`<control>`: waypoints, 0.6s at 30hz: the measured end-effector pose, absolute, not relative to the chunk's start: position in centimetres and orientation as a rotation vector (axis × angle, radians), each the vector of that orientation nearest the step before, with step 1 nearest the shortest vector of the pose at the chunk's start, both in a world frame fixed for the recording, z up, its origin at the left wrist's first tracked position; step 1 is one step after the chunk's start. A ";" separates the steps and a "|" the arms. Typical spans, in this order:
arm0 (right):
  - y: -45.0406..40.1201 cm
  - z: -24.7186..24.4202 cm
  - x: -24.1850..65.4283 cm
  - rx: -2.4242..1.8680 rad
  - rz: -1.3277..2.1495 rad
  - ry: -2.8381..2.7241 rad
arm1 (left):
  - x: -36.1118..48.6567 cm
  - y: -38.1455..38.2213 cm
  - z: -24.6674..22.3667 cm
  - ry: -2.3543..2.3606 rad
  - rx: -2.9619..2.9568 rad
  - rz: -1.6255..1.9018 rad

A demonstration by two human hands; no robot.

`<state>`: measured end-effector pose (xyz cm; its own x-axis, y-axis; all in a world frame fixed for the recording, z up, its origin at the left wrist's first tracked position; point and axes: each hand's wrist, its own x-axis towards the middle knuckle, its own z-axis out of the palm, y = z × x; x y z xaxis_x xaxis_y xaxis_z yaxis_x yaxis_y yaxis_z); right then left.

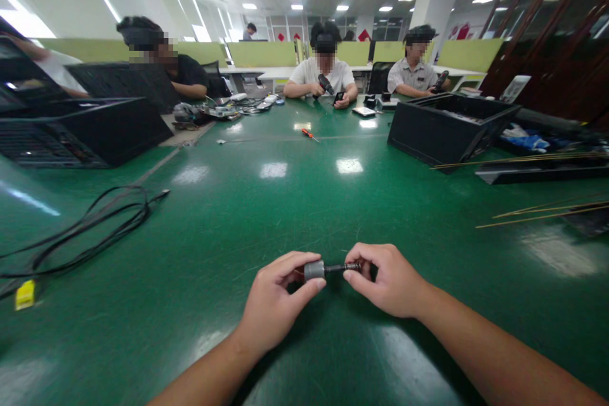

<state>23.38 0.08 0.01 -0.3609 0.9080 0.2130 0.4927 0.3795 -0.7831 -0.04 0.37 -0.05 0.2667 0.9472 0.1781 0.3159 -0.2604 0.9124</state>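
Low in the middle of the head view, a grey metal cylinder with a thin dark shaft (314, 269) is held level between both hands, just over the green table (266, 216). My left hand (278, 295) is closed round the cylinder, thumb below and fingers above. At the shaft's other end, my right hand (387, 279) pinches a small ringed metal tip between thumb and fingers. A stretch of bare shaft shows between the hands. The exact kind of the piece cannot be made out, and its right end is partly hidden by the fingers.
Black cables (118, 222) with a yellow tag (25, 295) lie left. An orange screwdriver (308, 134) rests farther off. Black computer cases stand left (80, 133) and right (442, 133). Thin yellow rods (537, 212) jut in from the right. Several people sit opposite, one holding a drill (326, 84).
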 end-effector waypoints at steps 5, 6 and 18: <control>0.1 0.0 23.4 -1.209 0.824 -1.990 | 0.1 0.3 0.0 1.156 1.717 0.999; 0.1 0.0 23.4 -1.210 0.824 -1.989 | 0.1 0.3 0.0 1.156 1.714 0.999; 0.0 0.1 23.3 -1.212 0.818 -1.981 | 0.0 0.4 0.2 1.185 1.700 0.991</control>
<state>23.31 0.03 0.12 -0.3469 0.9130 0.2147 0.4953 0.3727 -0.7847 0.05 0.43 0.25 0.2477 0.9579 0.1451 0.3125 -0.2208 0.9239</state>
